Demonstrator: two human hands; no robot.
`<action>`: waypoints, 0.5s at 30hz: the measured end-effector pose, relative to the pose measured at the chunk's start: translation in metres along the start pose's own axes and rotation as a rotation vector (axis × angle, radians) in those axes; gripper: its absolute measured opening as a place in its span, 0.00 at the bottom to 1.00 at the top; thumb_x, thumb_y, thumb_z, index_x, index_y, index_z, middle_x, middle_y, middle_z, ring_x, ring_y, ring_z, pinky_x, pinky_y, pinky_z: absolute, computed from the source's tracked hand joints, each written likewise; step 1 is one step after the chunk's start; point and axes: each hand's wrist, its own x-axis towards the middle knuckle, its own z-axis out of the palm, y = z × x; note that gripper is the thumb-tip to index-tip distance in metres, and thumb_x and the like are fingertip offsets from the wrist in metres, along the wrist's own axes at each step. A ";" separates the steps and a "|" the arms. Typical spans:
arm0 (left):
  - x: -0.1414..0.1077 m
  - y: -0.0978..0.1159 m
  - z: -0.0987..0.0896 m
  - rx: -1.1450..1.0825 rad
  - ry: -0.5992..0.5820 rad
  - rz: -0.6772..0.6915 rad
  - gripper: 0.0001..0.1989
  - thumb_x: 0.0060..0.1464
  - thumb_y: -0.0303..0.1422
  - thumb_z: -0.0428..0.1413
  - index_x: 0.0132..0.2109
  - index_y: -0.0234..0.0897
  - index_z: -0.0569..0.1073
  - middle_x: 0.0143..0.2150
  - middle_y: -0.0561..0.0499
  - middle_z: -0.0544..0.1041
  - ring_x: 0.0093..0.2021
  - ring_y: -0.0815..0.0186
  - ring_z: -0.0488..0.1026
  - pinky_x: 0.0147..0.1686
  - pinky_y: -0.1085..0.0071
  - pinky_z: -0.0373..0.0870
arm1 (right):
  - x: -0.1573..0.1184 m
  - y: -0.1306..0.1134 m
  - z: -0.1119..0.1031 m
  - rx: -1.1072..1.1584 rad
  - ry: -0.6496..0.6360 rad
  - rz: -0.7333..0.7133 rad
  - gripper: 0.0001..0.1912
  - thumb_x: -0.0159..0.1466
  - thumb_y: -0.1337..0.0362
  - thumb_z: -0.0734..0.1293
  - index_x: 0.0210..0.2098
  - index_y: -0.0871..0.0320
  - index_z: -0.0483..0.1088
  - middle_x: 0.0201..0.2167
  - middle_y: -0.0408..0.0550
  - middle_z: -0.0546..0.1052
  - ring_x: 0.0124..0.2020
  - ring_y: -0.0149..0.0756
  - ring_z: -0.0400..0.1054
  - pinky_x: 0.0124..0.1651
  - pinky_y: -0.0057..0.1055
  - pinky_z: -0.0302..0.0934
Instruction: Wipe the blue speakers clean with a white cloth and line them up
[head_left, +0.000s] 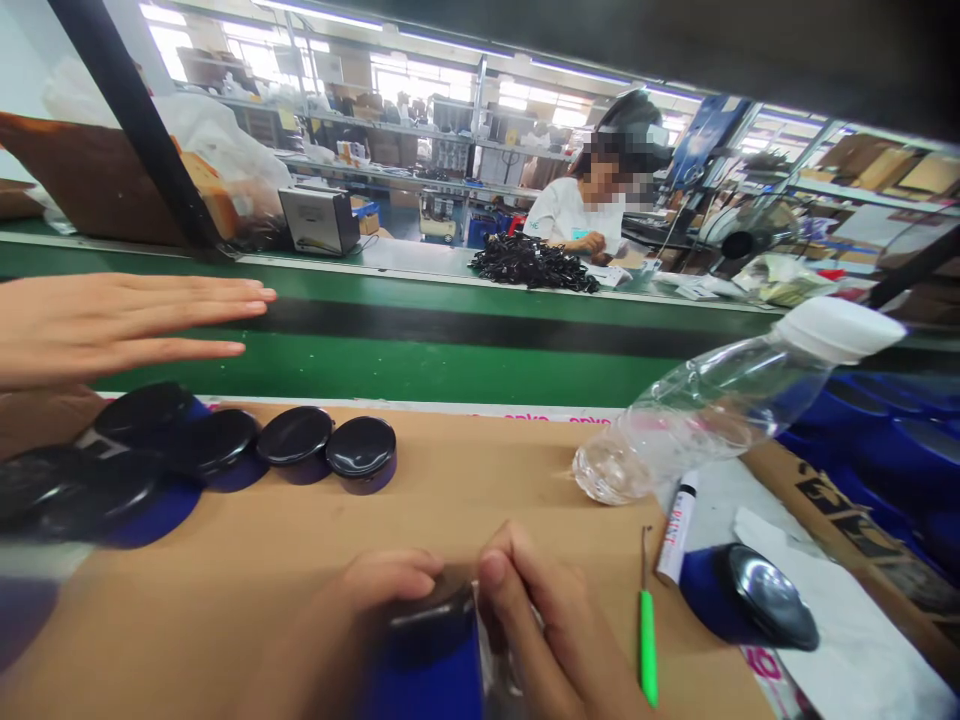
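At the bottom centre, a blue container with a black lid (435, 655) stands in front of me, smeared by motion. My left hand (375, 600) is closed around its left side, fingertips at the lid's edge. My right hand (540, 630) is closed in a pinch beside the container's right side. Something clear and shiny shows under its fingers, too hidden to name. Right of that hand lies a hook tool with a green handle (648, 645), near a white paint marker (677, 530). Another blue container with a black lid (750, 600) lies tilted on its side.
Another person's hand (127, 325) reaches in from the left above several black-lidded containers (361, 452). A clear plastic bottle (697, 410) lies tilted at right. Beside it is a carton (847, 540) of blue items. Beyond the green conveyor belt (450, 365), a person sits near black parts (525, 262).
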 end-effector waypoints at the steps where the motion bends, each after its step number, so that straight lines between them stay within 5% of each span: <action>1: 0.001 0.002 0.001 0.004 0.003 -0.019 0.21 0.60 0.50 0.51 0.53 0.47 0.76 0.53 0.51 0.78 0.53 0.62 0.76 0.53 0.75 0.74 | -0.001 -0.001 0.000 0.031 0.023 0.026 0.23 0.71 0.47 0.51 0.28 0.54 0.60 0.21 0.38 0.62 0.23 0.29 0.57 0.30 0.29 0.51; 5: 0.013 0.011 0.006 -0.013 -0.065 -0.013 0.16 0.63 0.46 0.50 0.50 0.52 0.78 0.49 0.55 0.81 0.49 0.65 0.78 0.50 0.78 0.74 | -0.004 -0.007 0.000 0.107 0.054 -0.065 0.21 0.69 0.42 0.54 0.44 0.50 0.67 0.26 0.37 0.68 0.25 0.27 0.62 0.31 0.27 0.54; 8: 0.023 0.017 0.007 -0.071 -0.093 -0.034 0.13 0.62 0.44 0.52 0.50 0.55 0.78 0.47 0.55 0.82 0.47 0.62 0.79 0.50 0.72 0.76 | -0.003 -0.009 -0.001 0.083 0.016 -0.115 0.22 0.65 0.40 0.60 0.39 0.50 0.73 0.29 0.39 0.73 0.30 0.28 0.66 0.35 0.26 0.58; 11: 0.025 0.024 0.005 0.009 -0.113 -0.064 0.13 0.62 0.34 0.54 0.50 0.54 0.78 0.49 0.55 0.81 0.48 0.64 0.79 0.50 0.76 0.74 | 0.000 -0.006 -0.003 0.140 -0.061 0.030 0.25 0.70 0.45 0.55 0.38 0.54 0.76 0.26 0.42 0.72 0.29 0.30 0.67 0.37 0.28 0.61; 15: 0.018 0.031 0.004 0.396 0.003 0.074 0.23 0.57 0.22 0.54 0.53 0.56 0.75 0.50 0.61 0.79 0.49 0.69 0.77 0.52 0.84 0.69 | 0.004 -0.002 0.001 0.309 -0.194 0.126 0.33 0.63 0.36 0.59 0.54 0.53 0.72 0.47 0.51 0.77 0.48 0.39 0.71 0.50 0.33 0.63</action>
